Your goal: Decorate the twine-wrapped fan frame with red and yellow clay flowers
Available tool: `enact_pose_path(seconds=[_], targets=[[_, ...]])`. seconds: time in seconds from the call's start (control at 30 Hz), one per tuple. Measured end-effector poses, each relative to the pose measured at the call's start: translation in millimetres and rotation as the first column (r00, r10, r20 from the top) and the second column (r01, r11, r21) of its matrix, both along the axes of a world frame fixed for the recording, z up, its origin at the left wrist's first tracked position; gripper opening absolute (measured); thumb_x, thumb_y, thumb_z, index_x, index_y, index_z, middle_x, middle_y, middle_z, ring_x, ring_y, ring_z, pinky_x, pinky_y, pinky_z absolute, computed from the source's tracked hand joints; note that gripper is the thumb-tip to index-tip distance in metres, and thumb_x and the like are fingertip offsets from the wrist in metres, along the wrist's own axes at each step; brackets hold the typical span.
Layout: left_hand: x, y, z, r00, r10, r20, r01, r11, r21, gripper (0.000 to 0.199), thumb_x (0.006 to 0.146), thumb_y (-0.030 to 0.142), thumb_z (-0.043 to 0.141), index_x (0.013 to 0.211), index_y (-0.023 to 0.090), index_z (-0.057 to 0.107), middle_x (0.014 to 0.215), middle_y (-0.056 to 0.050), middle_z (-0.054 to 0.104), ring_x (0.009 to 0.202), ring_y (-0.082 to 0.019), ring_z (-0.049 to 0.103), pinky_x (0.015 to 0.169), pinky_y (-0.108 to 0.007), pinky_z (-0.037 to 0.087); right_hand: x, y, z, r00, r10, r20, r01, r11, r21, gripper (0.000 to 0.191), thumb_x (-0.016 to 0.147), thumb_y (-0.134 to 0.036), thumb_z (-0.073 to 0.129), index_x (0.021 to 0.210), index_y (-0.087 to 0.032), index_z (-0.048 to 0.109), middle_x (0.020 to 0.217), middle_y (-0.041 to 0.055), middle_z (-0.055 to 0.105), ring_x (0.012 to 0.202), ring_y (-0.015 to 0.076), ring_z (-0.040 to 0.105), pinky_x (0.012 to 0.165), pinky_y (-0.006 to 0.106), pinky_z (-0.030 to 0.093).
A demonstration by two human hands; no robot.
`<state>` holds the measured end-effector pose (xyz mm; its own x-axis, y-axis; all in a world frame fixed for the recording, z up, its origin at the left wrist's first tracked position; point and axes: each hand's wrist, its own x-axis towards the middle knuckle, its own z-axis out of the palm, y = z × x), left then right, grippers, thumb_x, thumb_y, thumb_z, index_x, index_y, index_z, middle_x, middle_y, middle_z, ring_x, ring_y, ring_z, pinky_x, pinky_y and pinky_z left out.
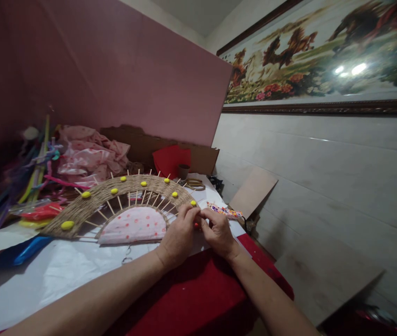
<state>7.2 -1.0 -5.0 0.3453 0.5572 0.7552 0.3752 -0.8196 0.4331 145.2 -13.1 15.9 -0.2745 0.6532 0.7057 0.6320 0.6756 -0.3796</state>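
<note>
You have both hands at the right end of the woven arch (154, 184), which lies on the bench (79, 270), on its white cover. Your left hand (179, 235) and right hand (219, 231) meet there, with the fingers bent and the tips drawn close together. A small red piece (196, 225) shows between them; it may be pinched, but your fingers hide this place, so I cannot tell.

The present step, as I judge, is fine fingertip work near the last of the yellow ovals (193, 203) on the arch. Such work calls for a steady left hand beside the arch and small, light movements of the right, without bending the thin sticks (102, 214). The dotted cloth (135, 224) lies inside the arch, to the left of your hands. The scissors (195, 182) rest behind them.
</note>
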Motion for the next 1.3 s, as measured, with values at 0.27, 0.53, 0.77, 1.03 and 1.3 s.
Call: enact_pose_path(seconds=[0.27, 0.53, 0.77, 1.03, 1.3], targets=[[0.4, 0.6, 0.8, 0.999, 0.019, -0.039, -0.021, 0.999, -0.047, 0.031, 0.081, 0.005, 0.039, 0.109, 0.015, 0.045, 0.103, -0.011, 0.05, 0.098, -0.02, 0.054, 0.086, -0.037, 0.048, 0.3, 0.9, -1.9, 1.0, -0.016, -0.006, 0.016, 1.0, -0.008, 0.016, 0.087, -0.019, 0.047, 0.08, -0.018, 0.061, 0.071, 0.0029, 0.063, 0.06, 0.0137, 0.054, 0.056, 0.024, 0.038], [0.3, 0.2, 2.2, 0.998, 0.034, -0.049, -0.038, 0.997, -0.07, 0.026, 0.082, 0.007, 0.039, 0.105, 0.016, 0.047, 0.098, -0.01, 0.056, 0.096, -0.02, 0.056, 0.083, -0.036, 0.048, -0.3, 1.2, -2.1, 0.999, -0.03, -0.036, 0.03, 0.999, -0.015, 0.016, 0.088, -0.022, 0.049, 0.081, -0.017, 0.062, 0.072, 0.0034, 0.064, 0.061, 0.0138, 0.056, 0.056, 0.024, 0.039], [0.1, 2.2, 0.4, 0.998, 0.037, -0.047, -0.039, 0.997, -0.063, 0.024, 0.083, 0.009, 0.036, 0.102, 0.017, 0.049, 0.094, -0.008, 0.059, 0.091, -0.02, 0.058, 0.08, -0.036, 0.048, 1.0, 0.7, -2.6, 0.998, -0.031, -0.046, 0.031, 0.999, -0.016, 0.015, 0.087, -0.022, 0.05, 0.083, -0.018, 0.063, 0.075, 0.0035, 0.065, 0.063, 0.014, 0.057, 0.057, 0.024, 0.04], [-0.3, 3.8, -1.6, 1.0, 0.018, -0.014, -0.019, 0.998, -0.06, 0.022, 0.085, 0.01, 0.038, 0.103, 0.018, 0.049, 0.094, -0.007, 0.06, 0.089, -0.018, 0.058, 0.079, -0.035, 0.048, 0.2, 0.1, -1.9, 0.999, -0.018, -0.05, 0.016, 0.999, -0.029, 0.014, 0.087, -0.023, 0.05, 0.085, -0.019, 0.063, 0.077, 0.003, 0.067, 0.062, 0.0135, 0.058, 0.056, 0.024, 0.042], [-1.4, 1.5, 1.9, 0.996, 0.067, -0.055, -0.07, 0.996, -0.057, 0.023, 0.083, 0.011, 0.04, 0.103, 0.018, 0.05, 0.094, -0.007, 0.06, 0.088, -0.019, 0.059, 0.076, -0.033, 0.049, 0.0, -0.4, -1.4, 0.998, -0.008, -0.063, 0.006, 1.0, -0.03, 0.014, 0.085, -0.021, 0.051, 0.087, -0.019, 0.065, 0.078, 0.0033, 0.068, 0.062, 0.0141, 0.059, 0.055, 0.024, 0.043]])
